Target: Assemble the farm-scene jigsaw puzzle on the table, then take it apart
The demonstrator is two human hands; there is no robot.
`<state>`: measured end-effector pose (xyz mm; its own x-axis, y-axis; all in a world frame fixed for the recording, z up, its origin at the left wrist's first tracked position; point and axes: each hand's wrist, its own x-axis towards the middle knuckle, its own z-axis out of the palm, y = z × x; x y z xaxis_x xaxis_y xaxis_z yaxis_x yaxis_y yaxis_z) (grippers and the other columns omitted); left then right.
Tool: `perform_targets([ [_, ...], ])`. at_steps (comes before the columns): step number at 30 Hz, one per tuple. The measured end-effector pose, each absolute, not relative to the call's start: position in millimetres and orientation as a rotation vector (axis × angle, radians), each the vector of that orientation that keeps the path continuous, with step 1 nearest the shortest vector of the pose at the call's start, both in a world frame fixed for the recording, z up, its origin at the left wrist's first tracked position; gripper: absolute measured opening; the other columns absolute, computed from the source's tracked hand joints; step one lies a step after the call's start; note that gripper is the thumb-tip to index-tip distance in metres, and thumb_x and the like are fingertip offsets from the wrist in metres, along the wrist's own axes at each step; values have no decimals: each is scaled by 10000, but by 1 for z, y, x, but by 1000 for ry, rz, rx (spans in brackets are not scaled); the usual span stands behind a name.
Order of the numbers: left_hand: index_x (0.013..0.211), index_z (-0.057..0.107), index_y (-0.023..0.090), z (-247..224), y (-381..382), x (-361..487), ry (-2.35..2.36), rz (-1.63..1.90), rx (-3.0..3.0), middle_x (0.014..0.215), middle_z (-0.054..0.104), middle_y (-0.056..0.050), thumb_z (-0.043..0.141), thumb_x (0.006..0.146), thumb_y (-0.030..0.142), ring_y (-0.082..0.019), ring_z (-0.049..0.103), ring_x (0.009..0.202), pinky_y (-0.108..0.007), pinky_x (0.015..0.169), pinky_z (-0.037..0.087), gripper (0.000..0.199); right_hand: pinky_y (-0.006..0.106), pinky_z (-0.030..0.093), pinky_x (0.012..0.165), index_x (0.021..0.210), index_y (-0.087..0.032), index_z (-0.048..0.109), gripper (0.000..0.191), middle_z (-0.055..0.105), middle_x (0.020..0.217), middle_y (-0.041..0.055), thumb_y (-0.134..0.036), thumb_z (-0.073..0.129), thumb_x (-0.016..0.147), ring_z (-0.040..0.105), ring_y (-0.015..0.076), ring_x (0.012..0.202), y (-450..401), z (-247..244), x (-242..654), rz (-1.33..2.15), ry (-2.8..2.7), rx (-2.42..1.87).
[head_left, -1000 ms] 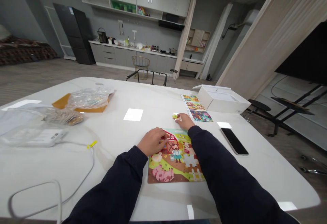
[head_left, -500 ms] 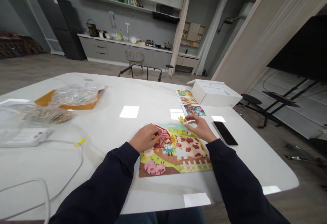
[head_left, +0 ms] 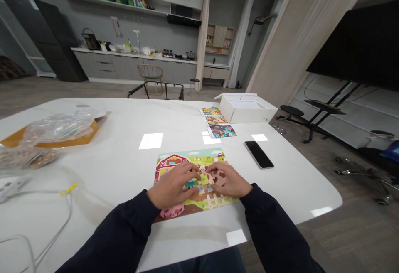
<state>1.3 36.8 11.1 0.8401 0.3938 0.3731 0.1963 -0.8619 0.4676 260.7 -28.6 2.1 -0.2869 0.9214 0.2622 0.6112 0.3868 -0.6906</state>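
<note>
The farm jigsaw puzzle (head_left: 199,156) lies on the white table in front of me, showing a red barn, a spotted cow, a pink pig and a white fence. My left hand (head_left: 177,183) reaches over its middle, fingers bent and thumb apart, fingertips near the centre. From the other side my right hand (head_left: 231,180) rests over the cow, its fingertips closed around a small puzzle piece (head_left: 212,179). Parts of the picture, including most of the farmer, are hidden under both hands. A greyish-white patch shows between the hands.
To the right lies a black phone (head_left: 259,155). Farther back are picture cards (head_left: 215,120) and an open white box (head_left: 246,109). Plastic bags (head_left: 59,127) on an orange-yellow sheet, plus a white cable (head_left: 69,212) with a yellow tag, occupy the left side.
My right hand has brought the puzzle piece from beyond the puzzle's far edge down to the cow. My left hand has shifted from the barn toward the middle. The camera view has turned right.
</note>
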Motion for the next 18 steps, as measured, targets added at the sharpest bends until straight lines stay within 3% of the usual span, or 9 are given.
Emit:
perform_targets([
  [7,1102,736,251,2,34,4,358,555,2626,1234,671,-80,696,907,258,-258,591,1146,-420,1010,497,199,395,494,935,998,-237,693,368,702,998,33,-118,815,672,623,246,1016,-28,1,260,590,-2119,-1228],
  [18,1053,801,273,4,34,4,372,468,2612,1148,715,-68,662,956,379,-255,599,1108,-398,966,515,200,330,521,782,920,-210,704,308,707,905,26,-234,899,682,626,197,827,-24,-5,261,694,-2090,-1215],
])
